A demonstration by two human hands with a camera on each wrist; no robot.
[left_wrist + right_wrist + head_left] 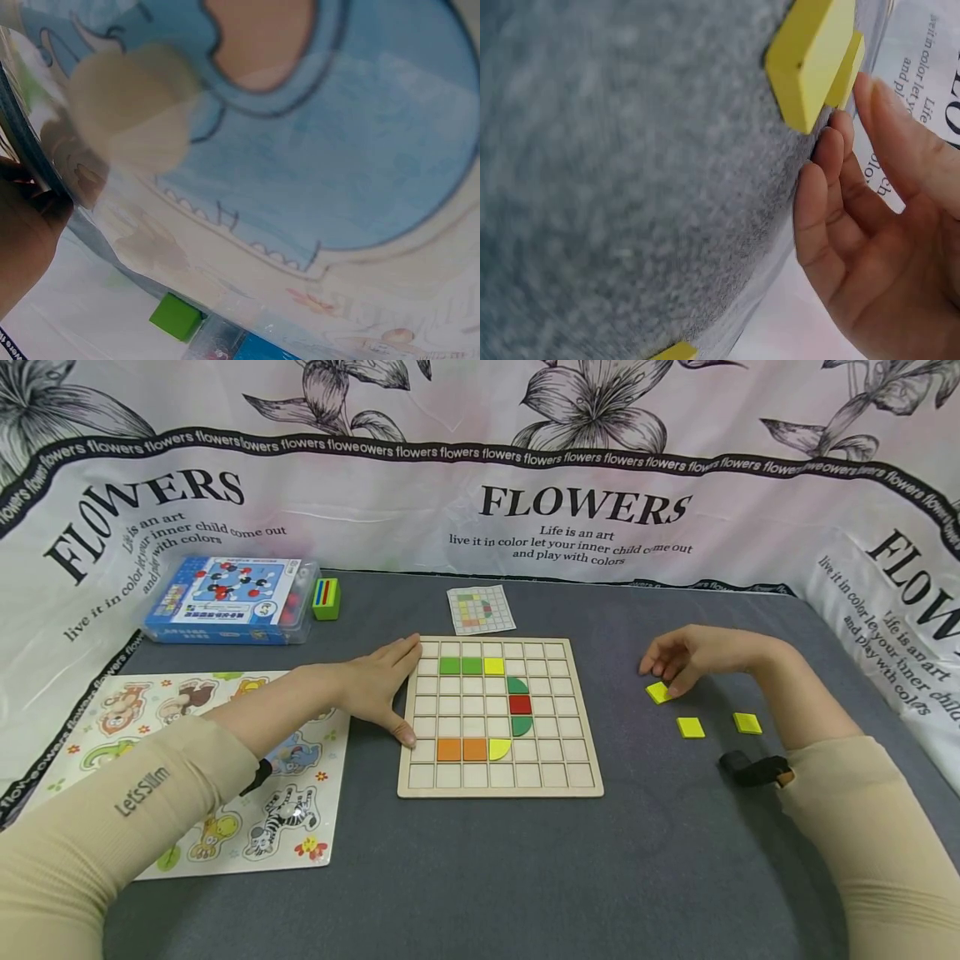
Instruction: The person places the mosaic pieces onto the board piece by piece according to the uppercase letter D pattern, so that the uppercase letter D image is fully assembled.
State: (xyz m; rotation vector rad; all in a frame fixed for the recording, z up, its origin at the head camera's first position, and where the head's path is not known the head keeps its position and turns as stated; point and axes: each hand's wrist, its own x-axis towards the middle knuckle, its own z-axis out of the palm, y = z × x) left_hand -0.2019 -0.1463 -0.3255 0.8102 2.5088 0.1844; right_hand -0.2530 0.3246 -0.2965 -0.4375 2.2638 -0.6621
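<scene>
In the head view, a wooden grid board [500, 787] lies on the table with green, yellow, orange and red pieces in some of its cells. My left hand [375, 687] rests against its left edge, fingers stretched toward the top corner and thumb lower down. To the right of the board, my right hand [697, 653] pinches a yellow square tile [657, 692] at the table surface. The right wrist view shows thumb and fingertips at that tile [846, 73]. Two more yellow tiles, one nearer [691, 727] and one farther right [747, 722], lie flat close by.
A small patterned card [482, 610] lies behind the board. An animal picture board [315, 827] lies beneath my left forearm. At the back left are a blue box [225, 602] with a clear case and a small green block [326, 602]. Printed flower cloth surrounds the table.
</scene>
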